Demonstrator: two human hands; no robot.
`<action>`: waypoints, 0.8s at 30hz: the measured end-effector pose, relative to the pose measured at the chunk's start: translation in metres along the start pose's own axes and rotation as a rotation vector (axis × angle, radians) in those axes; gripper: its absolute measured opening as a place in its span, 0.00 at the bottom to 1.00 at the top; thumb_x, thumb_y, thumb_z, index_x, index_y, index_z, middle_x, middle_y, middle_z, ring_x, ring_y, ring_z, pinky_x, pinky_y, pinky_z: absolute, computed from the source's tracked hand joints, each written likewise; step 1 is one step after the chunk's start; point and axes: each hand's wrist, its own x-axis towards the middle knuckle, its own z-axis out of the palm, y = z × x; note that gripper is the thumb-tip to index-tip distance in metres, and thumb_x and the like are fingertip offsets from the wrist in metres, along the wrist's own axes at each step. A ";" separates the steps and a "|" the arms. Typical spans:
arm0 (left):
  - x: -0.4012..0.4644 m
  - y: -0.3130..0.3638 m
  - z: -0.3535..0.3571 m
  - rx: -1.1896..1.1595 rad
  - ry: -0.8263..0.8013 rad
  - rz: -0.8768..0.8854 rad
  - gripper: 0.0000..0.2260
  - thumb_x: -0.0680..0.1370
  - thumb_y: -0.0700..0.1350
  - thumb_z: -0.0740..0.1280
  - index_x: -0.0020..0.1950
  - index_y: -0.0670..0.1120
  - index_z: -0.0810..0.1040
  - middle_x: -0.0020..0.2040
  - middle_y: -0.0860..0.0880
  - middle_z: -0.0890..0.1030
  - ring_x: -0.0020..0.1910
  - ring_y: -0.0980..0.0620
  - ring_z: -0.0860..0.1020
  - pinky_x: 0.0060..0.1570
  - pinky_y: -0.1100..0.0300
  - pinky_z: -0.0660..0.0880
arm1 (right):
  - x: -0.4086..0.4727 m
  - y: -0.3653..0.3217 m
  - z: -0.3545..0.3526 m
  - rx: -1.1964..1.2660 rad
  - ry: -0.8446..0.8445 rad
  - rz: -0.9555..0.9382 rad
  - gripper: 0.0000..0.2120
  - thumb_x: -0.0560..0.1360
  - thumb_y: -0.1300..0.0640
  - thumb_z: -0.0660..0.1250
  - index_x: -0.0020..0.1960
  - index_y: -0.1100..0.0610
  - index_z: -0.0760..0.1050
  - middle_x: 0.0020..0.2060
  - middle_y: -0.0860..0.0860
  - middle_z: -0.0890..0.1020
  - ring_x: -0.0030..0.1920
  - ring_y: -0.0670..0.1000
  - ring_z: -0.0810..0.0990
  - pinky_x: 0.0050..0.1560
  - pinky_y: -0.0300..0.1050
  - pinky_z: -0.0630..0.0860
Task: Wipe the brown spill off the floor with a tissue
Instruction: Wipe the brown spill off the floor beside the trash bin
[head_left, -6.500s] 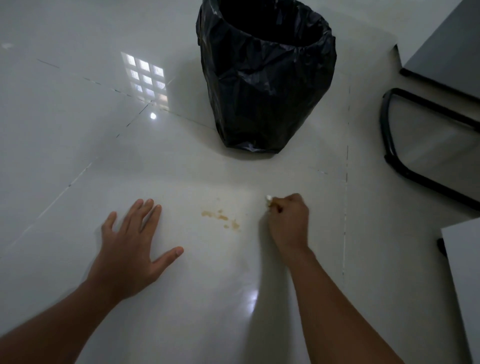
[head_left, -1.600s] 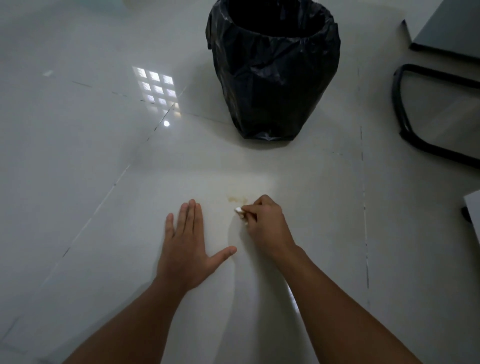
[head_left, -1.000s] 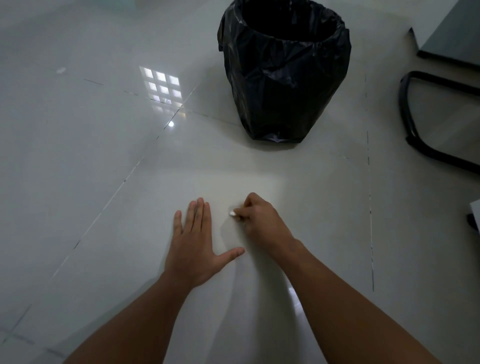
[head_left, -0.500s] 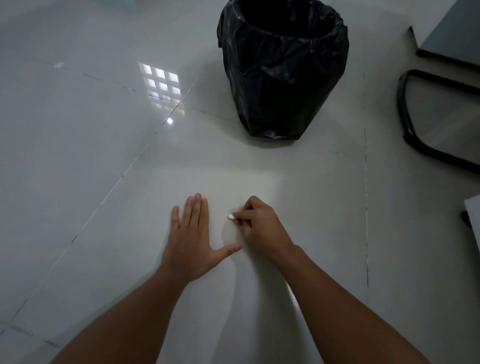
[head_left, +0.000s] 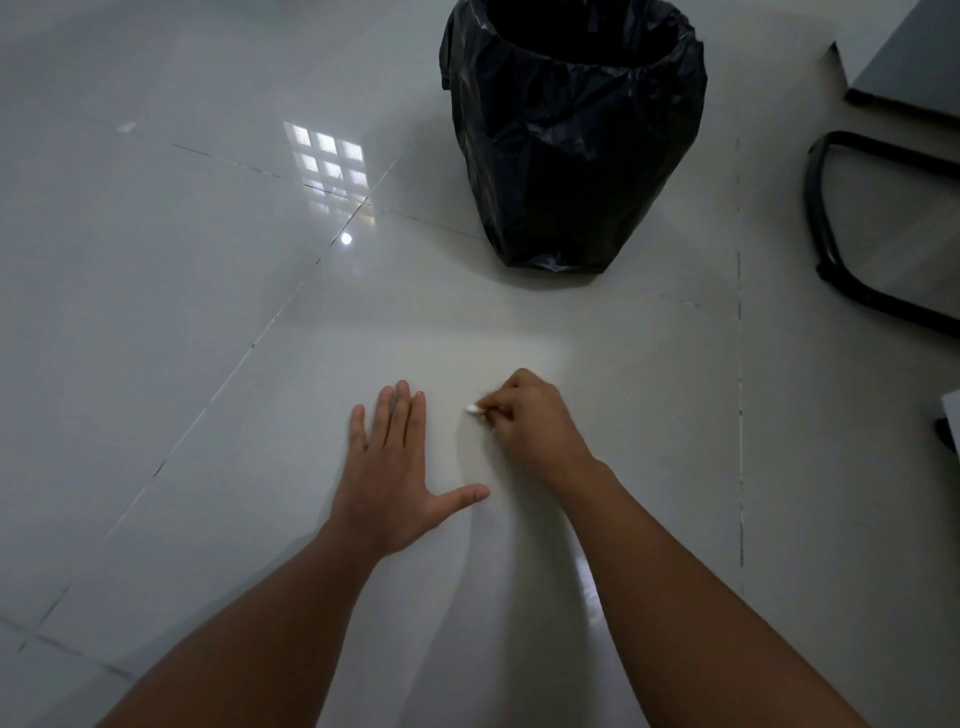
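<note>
Oddly, no brown spill shows on the floor (head_left: 649, 395) now; if any trace is left, it would lie under or just beside the tissue (head_left: 472, 409). That tissue is a small white wad poking out leftward from the pinched fingertips of the right hand (head_left: 524, 423), pressed low to the tile. The left hand (head_left: 392, 475) lies flat and spread, empty, just left of it. The trash bin (head_left: 571, 135) stands straight ahead, so the right hand is better placed for a toss forward.
</note>
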 end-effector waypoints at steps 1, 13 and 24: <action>0.000 0.000 -0.001 -0.007 0.000 -0.001 0.58 0.66 0.83 0.44 0.81 0.40 0.47 0.82 0.41 0.46 0.81 0.44 0.43 0.78 0.38 0.46 | -0.001 0.004 -0.003 0.012 0.047 0.059 0.09 0.74 0.63 0.69 0.51 0.54 0.85 0.45 0.52 0.78 0.42 0.46 0.76 0.45 0.31 0.72; 0.023 0.008 -0.018 -0.350 0.356 0.261 0.22 0.77 0.52 0.68 0.69 0.48 0.73 0.65 0.49 0.78 0.65 0.49 0.75 0.60 0.49 0.74 | -0.007 0.006 -0.028 0.601 -0.068 0.427 0.05 0.70 0.64 0.75 0.46 0.59 0.84 0.37 0.56 0.85 0.34 0.49 0.82 0.43 0.43 0.81; 0.049 0.033 -0.039 -0.849 0.091 -0.050 0.05 0.74 0.47 0.75 0.48 0.49 0.85 0.40 0.53 0.85 0.39 0.59 0.81 0.42 0.64 0.77 | -0.022 0.006 -0.032 0.932 -0.004 0.447 0.08 0.70 0.59 0.76 0.49 0.58 0.84 0.45 0.55 0.86 0.43 0.51 0.83 0.48 0.47 0.81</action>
